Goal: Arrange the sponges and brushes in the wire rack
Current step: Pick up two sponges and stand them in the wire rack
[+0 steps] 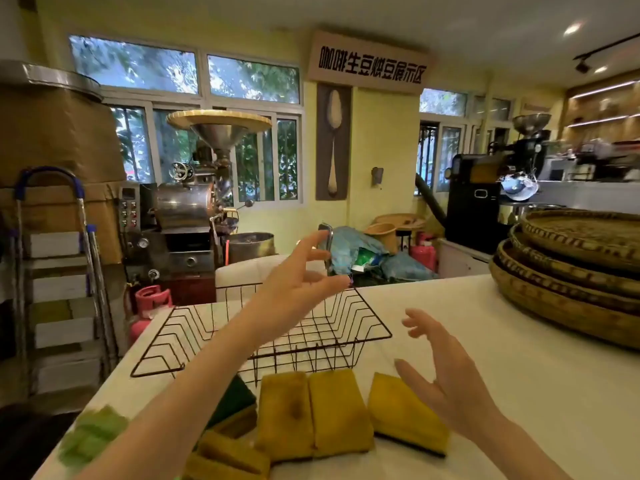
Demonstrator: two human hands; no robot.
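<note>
A black wire rack (375,336) stands empty on the white table (519,375). In front of it lie several yellow sponges (339,410), one with its dark green scouring side up (235,396). My left hand (298,282) is raised above the rack's far edge and pinches a thin dark phone-like slab (326,247) between thumb and fingers. Hovering over the table right of the rack, my right hand (446,372) has its fingers spread and holds nothing, just above the rightmost sponge (405,414). No brush is visible.
Stacked woven trays (571,271) fill the table's far right. A blurred green patch (90,434) sits at the table's left edge. Beyond the left edge stand a step ladder (59,271) and pink gas cylinders (152,303).
</note>
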